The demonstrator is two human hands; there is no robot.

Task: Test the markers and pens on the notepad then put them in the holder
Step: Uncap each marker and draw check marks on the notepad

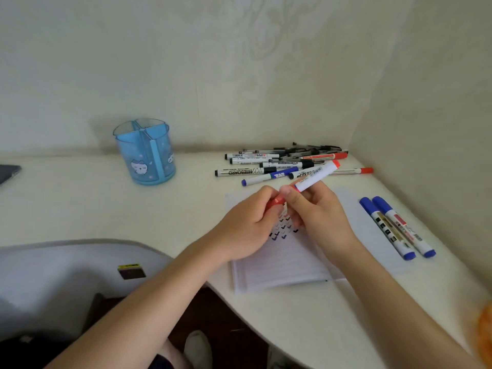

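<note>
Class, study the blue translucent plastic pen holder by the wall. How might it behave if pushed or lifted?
The blue translucent plastic pen holder looks empty and thin, so probably light. It stands fairly tall on a round base, so a push near the rim might tip it. Its moulded dividers suggest it stays stiff when gripped.

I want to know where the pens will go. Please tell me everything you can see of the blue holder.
The holder is a round, see-through blue plastic cup, divided into compartments, with a blue strip and cartoon pictures on its side. It stands upright on the desk near the wall, left of the pen pile. It looks empty.
</note>
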